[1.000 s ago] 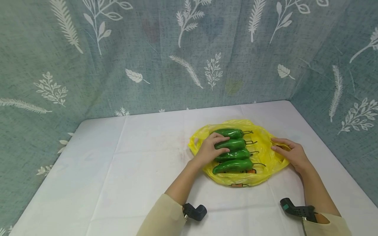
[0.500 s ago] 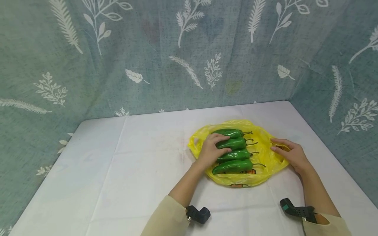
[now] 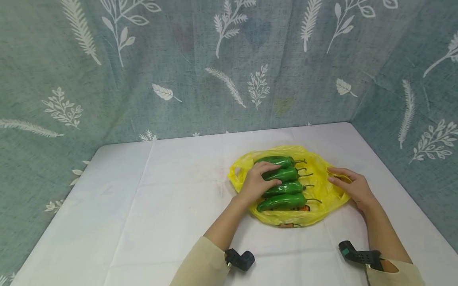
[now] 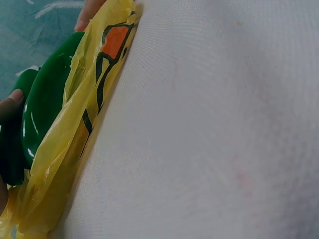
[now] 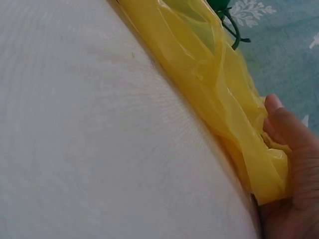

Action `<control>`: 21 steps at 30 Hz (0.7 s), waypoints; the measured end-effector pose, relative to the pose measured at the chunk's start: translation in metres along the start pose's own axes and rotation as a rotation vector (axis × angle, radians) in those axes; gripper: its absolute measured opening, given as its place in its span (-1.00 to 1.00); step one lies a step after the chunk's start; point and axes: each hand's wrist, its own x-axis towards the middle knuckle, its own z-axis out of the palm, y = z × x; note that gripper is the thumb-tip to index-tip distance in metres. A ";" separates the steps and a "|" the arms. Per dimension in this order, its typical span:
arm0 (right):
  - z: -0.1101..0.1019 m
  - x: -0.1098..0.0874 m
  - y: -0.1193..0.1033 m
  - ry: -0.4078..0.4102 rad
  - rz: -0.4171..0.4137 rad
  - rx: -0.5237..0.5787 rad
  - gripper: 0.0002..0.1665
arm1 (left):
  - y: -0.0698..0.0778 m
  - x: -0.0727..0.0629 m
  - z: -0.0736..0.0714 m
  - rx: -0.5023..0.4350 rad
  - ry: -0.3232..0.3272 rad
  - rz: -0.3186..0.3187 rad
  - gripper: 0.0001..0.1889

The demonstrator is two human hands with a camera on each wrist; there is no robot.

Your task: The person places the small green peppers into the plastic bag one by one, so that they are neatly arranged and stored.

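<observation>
Several green chili peppers (image 3: 282, 201) lie side by side on an opened yellow plastic bag (image 3: 323, 198), stems pointing right. My left hand (image 3: 253, 182) comes over their left ends, its fingers and thumb curled round the second pepper from the back (image 3: 288, 174). In the left wrist view, the nearest pepper (image 4: 45, 99) partly blocks that grip behind the bag's edge (image 4: 75, 129). At the bag's right end, my right hand (image 3: 356, 187) pinches the crumpled plastic; the right wrist view shows the bag's folds (image 5: 219, 99) between thumb and fingers.
A white cloth (image 3: 171, 206) covers the table. Green-grey curtains with white leaf prints (image 3: 200, 79) stand behind it and along the sides. Each wrist wears a black camera mount, one on the left (image 3: 240, 260) and one on the right (image 3: 358, 254).
My left hand has shifted slightly to the right, and the pepper in its grip has slid a little right with it. My right hand stays at the bag's edge.
</observation>
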 end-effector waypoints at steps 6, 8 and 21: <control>-0.002 -0.001 -0.006 -0.020 -0.025 0.008 -0.23 | -0.001 -0.002 -0.003 -0.020 -0.012 0.016 -0.51; -0.003 -0.003 -0.008 -0.018 -0.041 -0.002 -0.24 | -0.001 -0.003 -0.004 -0.027 -0.015 0.020 -0.51; -0.011 -0.003 -0.023 0.020 -0.116 -0.076 -0.20 | 0.000 -0.010 -0.022 0.028 0.056 0.024 -0.39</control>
